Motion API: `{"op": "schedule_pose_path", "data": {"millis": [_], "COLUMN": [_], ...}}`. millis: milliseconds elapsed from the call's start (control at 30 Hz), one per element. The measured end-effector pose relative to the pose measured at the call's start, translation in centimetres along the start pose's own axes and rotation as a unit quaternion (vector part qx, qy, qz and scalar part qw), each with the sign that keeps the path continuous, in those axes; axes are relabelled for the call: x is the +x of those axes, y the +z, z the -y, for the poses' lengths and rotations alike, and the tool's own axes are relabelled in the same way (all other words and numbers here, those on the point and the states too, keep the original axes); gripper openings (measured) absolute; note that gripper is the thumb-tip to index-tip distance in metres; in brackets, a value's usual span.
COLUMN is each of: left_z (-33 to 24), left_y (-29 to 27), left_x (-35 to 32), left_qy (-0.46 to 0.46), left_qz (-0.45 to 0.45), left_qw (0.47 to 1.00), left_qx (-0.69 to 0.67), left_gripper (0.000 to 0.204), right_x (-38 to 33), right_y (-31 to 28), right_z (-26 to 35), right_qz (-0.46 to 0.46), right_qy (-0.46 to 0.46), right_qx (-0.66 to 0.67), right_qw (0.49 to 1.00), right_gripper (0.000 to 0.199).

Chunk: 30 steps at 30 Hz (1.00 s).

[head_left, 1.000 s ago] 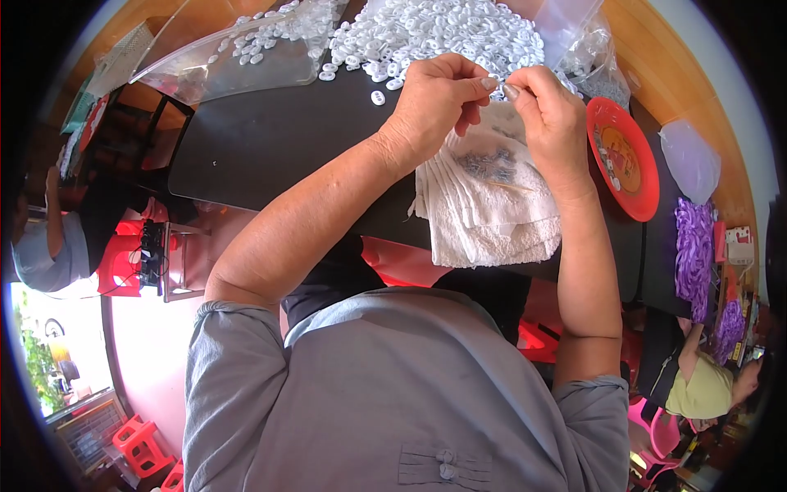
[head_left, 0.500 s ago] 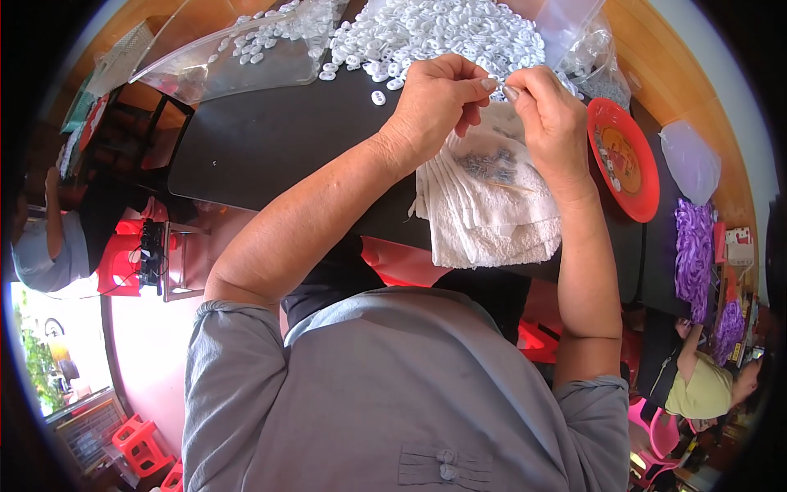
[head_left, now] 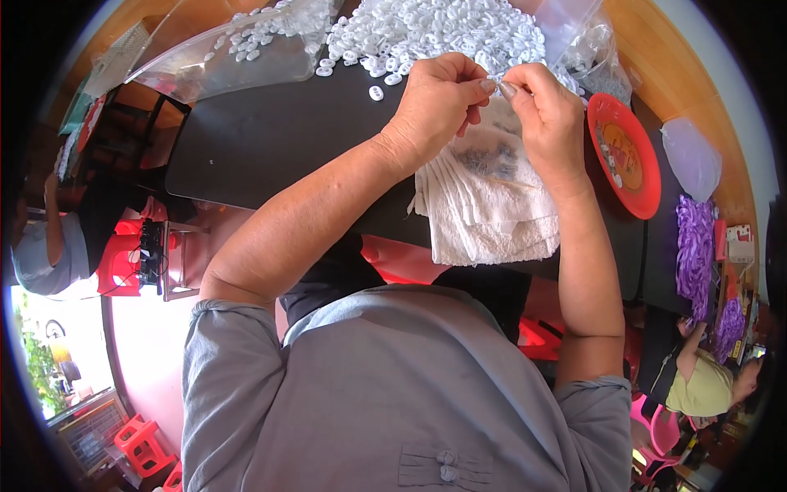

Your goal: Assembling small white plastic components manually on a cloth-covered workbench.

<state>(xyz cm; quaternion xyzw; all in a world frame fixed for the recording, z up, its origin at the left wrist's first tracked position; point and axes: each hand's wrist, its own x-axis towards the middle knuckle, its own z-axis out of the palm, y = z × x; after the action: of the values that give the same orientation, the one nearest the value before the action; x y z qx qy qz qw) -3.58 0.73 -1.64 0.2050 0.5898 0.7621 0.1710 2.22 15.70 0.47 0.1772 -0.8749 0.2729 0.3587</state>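
My left hand [head_left: 443, 102] and my right hand [head_left: 545, 115] meet fingertip to fingertip above a folded white towel [head_left: 500, 217]. Both are closed in a pinch, and whatever sits between the fingertips is too small to make out. On the towel lies a dark scatter of tiny pieces [head_left: 488, 160], partly covered by my hands. Just beyond my fingers spreads a large heap of small white oval pieces with holes [head_left: 434, 33]. One loose white oval piece [head_left: 376, 93] lies on the black table to the left of my left hand.
A red plate [head_left: 643, 176] with a few small pieces rests right of my hands. Clear plastic bags [head_left: 246, 70] lie at the back of the black table [head_left: 270, 143]. Purple straps [head_left: 693, 254] hang at the right. One person [head_left: 49, 246] is far left, another [head_left: 701, 381] far right.
My fingertips have drawn slightly closer together, the right hand shifting a little left. The whole view has moved slightly; otherwise the things on the table stay as they were.
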Motion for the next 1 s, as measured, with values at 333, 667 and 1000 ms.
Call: {"op": "schedule_pose_path", "data": {"millis": [333, 667, 1000], "left_z": [-0.2, -0.2, -0.3], "left_y": [0.1, 0.4, 0.5], "left_x": [-0.7, -0.6, -0.9], "left_qy": [0.005, 0.052, 0.051], "left_qz": [-0.046, -0.041, -0.064], "left_qw": [0.996, 0.997, 0.997], "left_qx": [-0.08, -0.024, -0.009], "left_gripper": [0.007, 0.008, 0.006], "right_x": [-0.5, -0.2, -0.3], "right_y": [0.9, 0.6, 1.1], "right_z": [1.3, 1.1, 1.9], "right_qz": [0.013, 0.001, -0.013], "right_qy": [0.268, 0.255, 0.268], "right_qx": [0.238, 0.245, 0.248], "right_qw": [0.934, 0.936, 0.931], "right_gripper": [0.006, 0.009, 0.008]}}
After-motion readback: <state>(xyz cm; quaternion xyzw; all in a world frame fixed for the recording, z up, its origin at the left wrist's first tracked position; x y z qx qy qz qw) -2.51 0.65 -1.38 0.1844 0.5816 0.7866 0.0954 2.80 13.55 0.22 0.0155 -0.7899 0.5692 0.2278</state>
